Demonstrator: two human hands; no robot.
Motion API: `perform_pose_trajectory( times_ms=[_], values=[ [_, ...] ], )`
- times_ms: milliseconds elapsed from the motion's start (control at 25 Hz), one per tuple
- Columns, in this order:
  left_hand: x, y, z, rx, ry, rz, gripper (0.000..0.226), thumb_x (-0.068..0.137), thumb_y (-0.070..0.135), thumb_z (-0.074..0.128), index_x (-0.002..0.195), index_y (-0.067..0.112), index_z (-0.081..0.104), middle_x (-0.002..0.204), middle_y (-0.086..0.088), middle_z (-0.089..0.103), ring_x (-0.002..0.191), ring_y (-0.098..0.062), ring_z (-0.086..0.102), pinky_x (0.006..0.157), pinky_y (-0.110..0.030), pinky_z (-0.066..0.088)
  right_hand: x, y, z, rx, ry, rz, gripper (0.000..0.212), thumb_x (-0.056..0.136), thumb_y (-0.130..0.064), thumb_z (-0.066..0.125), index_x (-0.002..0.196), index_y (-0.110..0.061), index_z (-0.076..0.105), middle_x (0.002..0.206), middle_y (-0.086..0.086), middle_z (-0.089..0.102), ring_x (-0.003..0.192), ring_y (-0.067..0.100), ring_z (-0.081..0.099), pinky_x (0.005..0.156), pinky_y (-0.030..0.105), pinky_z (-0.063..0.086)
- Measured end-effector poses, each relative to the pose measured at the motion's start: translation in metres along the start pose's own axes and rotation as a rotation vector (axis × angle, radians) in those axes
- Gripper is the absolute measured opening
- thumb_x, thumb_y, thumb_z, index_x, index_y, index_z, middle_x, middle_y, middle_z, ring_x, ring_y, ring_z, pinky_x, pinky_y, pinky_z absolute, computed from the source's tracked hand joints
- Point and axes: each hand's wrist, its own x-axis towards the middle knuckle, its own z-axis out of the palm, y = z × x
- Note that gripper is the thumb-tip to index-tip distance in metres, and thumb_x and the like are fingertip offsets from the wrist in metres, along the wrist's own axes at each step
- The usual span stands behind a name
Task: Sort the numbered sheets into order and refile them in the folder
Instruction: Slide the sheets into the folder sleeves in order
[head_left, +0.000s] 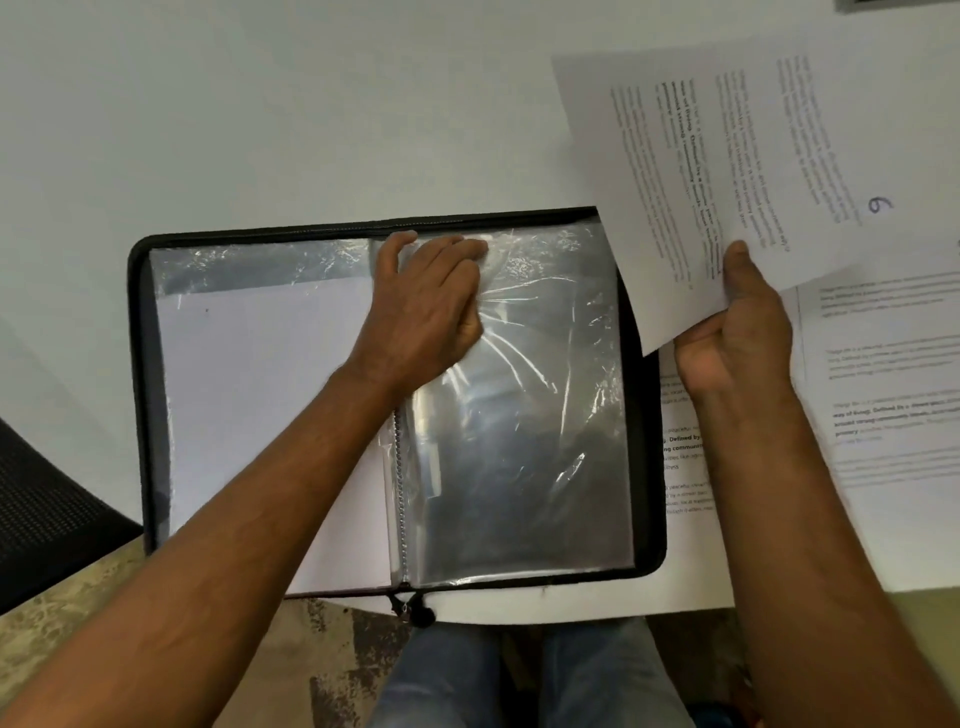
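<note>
Left hand (431, 301): fingers curled, pinching the empty sleeve (524, 405) top open to receive a page.
Right hand (737, 332): grips sheet 6 (727, 171), raised beside the folder (137, 364).
Loose sheets (883, 374): on the counter (260, 104) under that hand.

open folder (136, 364), lifted sheet (727, 171) marked 6
</note>
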Motion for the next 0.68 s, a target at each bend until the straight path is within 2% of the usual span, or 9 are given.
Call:
perform_pose_trajectory(
  times_ms=[160, 320, 400, 480, 560, 680],
  values=[
    [0.014, 0.005, -0.012, -0.05, -0.088, 0.049, 0.026, 0.078, 0.016, 0.061, 0.103, 0.012, 0.059, 0.116, -0.004, 0.062, 0.112, -0.027, 0.057, 0.104, -0.047, 0.03, -0.004, -0.004, 0.005, 0.031, 0.009, 0.01, 0.025, 0.103, -0.025, 0.063, 0.122, -0.008, 0.066, 0.102, 0.008, 0.08, 0.085, 0.018, 0.078, 0.068, 0.032, 0.062],
    [0.033, 0.009, -0.023, -0.37, -0.165, -0.117, 0.054, 0.086, 0.034, 0.066, 0.133, 0.015, 0.05, 0.107, 0.004, 0.056, 0.099, -0.012, 0.048, 0.103, -0.037, 0.026, 0.003, -0.013, 0.015, 0.066, 0.002, 0.011, 0.024, 0.102, -0.025, 0.065, 0.118, -0.007, 0.068, 0.1, 0.009, 0.08, 0.085, 0.019, 0.078, 0.069, 0.033, 0.062],
    [0.045, 0.004, -0.025, -0.43, -0.213, -0.189, 0.054, 0.092, 0.034, 0.066, 0.14, 0.021, 0.047, 0.104, 0.009, 0.061, 0.1, -0.01, 0.053, 0.101, -0.033, 0.024, 0.007, -0.015, 0.025, 0.092, -0.025, 0.008, 0.023, 0.103, -0.024, 0.063, 0.118, -0.007, 0.067, 0.099, 0.009, 0.08, 0.086, 0.02, 0.078, 0.072, 0.035, 0.062],
    [0.052, 0.0, -0.025, -0.398, -0.213, -0.234, 0.034, 0.096, 0.032, 0.067, 0.128, 0.025, 0.057, 0.1, 0.012, 0.064, 0.1, -0.011, 0.057, 0.1, -0.032, 0.025, 0.013, -0.016, 0.036, 0.101, -0.058, -0.001, 0.027, 0.104, -0.022, 0.062, 0.124, -0.004, 0.064, 0.103, 0.012, 0.079, 0.091, 0.023, 0.078, 0.075, 0.036, 0.062],
    [0.053, 0.001, -0.023, -0.39, -0.179, -0.245, 0.013, 0.097, 0.034, 0.07, 0.106, 0.025, 0.066, 0.095, 0.012, 0.066, 0.094, -0.013, 0.061, 0.101, -0.036, 0.036, 0.021, -0.017, 0.046, 0.086, -0.073, -0.007, 0.031, 0.103, -0.019, 0.064, 0.128, -0.002, 0.063, 0.107, 0.015, 0.078, 0.092, 0.025, 0.077, 0.074, 0.036, 0.062],
    [0.048, 0.006, -0.02, -0.391, -0.119, -0.203, 0.017, 0.094, 0.035, 0.075, 0.088, 0.021, 0.067, 0.085, 0.008, 0.069, 0.08, -0.014, 0.064, 0.087, -0.042, 0.052, 0.035, -0.019, 0.059, 0.057, -0.09, -0.037, 0.038, 0.099, -0.014, 0.07, 0.133, 0.001, 0.062, 0.115, 0.019, 0.076, 0.094, 0.028, 0.077, 0.072, 0.035, 0.062]
  ],
)
